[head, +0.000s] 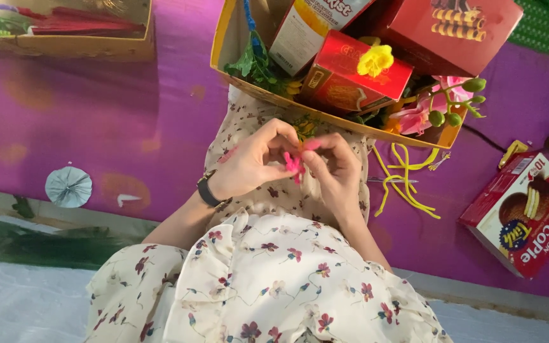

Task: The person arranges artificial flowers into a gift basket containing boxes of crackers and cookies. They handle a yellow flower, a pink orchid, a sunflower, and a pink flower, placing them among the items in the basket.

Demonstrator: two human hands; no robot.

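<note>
Over a lap in floral cloth, the left hand [249, 162] and the right hand [332, 166] meet, fingertips of both pinching a small pink flower piece [295, 165] between them. Just beyond stands a yellow tray [223, 38] holding red boxes [351, 73] and artificial flowers [376, 59]; yellow pipe cleaners [405, 181] lie to the right on the purple mat [96, 121].

A purple mat [115, 127] covers the floor. On it lie a small grey paper parasol [68, 186], loose yellow pipe cleaners [408, 181] and a red snack box [523, 213] lying flat at the right. 2 shallow cardboard trays rest on it: one at the top left [74, 44], one [351, 124] at the top centre.
</note>
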